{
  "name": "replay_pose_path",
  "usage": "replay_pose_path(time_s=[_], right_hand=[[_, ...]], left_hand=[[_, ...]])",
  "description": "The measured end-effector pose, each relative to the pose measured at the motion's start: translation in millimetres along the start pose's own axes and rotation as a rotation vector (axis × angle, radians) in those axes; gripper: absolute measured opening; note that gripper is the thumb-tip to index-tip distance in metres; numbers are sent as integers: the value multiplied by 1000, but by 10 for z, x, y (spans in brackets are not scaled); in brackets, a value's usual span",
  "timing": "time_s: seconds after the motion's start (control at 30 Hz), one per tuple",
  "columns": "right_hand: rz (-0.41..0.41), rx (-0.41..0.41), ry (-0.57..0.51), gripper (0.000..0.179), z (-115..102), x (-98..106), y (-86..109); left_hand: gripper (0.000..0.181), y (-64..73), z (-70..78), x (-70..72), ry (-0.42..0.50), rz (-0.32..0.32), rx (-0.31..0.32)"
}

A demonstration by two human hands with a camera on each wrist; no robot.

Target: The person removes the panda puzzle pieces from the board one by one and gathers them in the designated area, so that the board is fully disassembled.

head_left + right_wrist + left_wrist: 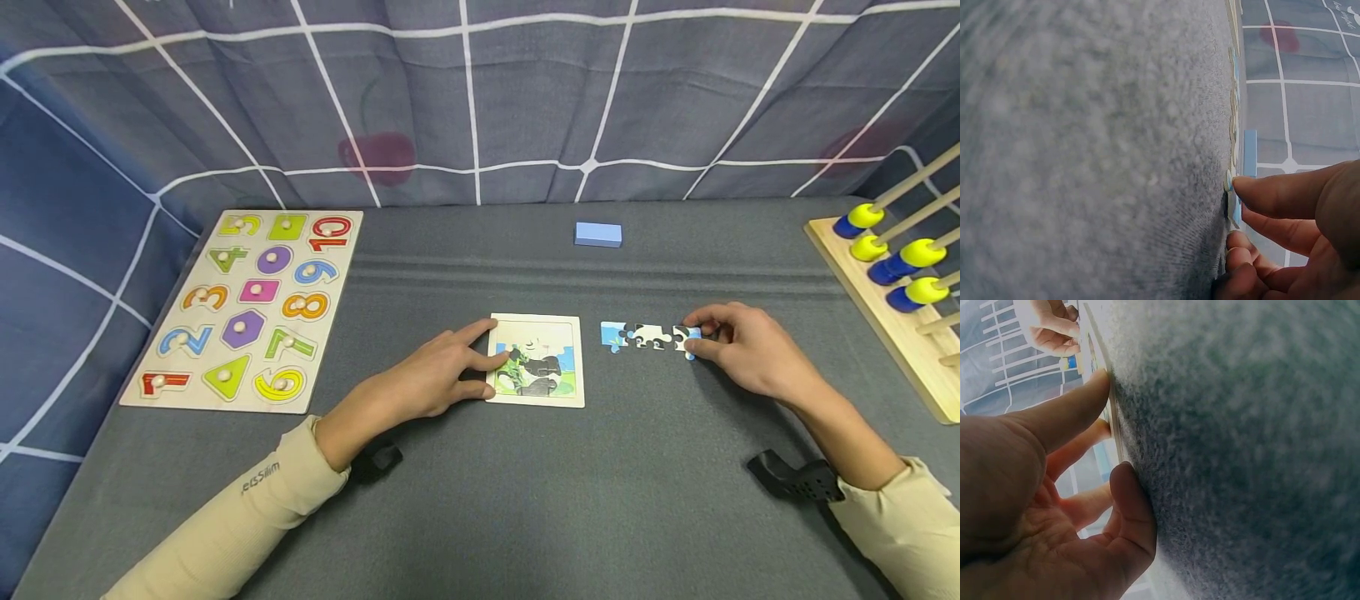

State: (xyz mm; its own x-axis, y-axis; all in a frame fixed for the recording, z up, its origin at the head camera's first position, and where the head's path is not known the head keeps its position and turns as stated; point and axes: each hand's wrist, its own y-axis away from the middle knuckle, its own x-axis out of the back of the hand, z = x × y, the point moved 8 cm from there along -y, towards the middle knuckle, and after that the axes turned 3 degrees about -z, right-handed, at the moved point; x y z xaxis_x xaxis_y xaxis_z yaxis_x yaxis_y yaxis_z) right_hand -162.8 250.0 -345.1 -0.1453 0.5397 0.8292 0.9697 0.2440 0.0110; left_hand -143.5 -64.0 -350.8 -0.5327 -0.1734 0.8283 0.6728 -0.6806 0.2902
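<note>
A square panda jigsaw board (582,362) with a pale wooden frame lies flat on the grey table; its lower part shows a black-and-white panda amid green. My left hand (423,375) rests at the board's left edge with fingers spread, thumb near the lower corner and one fingertip over the picture. In the left wrist view, the fingertips touch the board's thin edge (1112,403). Right of the board is a row of joined jigsaw pieces (647,336), blue, black and white. My right hand (757,350) pinches the right-end jigsaw piece (681,335) between thumb and forefinger, low at the tabletop.
A number-and-shape peg board (240,329) lies at the left. A small blue block (597,235) sits behind the pieces. On the right stands a wooden bead frame (885,321) with yellow and blue beads. A dark gridded curtain (525,100) hangs behind the table.
</note>
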Motion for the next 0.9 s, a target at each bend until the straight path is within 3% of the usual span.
replay_pose_path(time_s=[0.53, 0.9], right_hand=[[-19, 15, 13, 19, -13, -24, -1], [30, 15, -29, 17, -25, 25, 21]], left_hand=[[52, -11, -3, -20, -13, -8, -4], [52, -4, 40, 7, -10, -2, 7]])
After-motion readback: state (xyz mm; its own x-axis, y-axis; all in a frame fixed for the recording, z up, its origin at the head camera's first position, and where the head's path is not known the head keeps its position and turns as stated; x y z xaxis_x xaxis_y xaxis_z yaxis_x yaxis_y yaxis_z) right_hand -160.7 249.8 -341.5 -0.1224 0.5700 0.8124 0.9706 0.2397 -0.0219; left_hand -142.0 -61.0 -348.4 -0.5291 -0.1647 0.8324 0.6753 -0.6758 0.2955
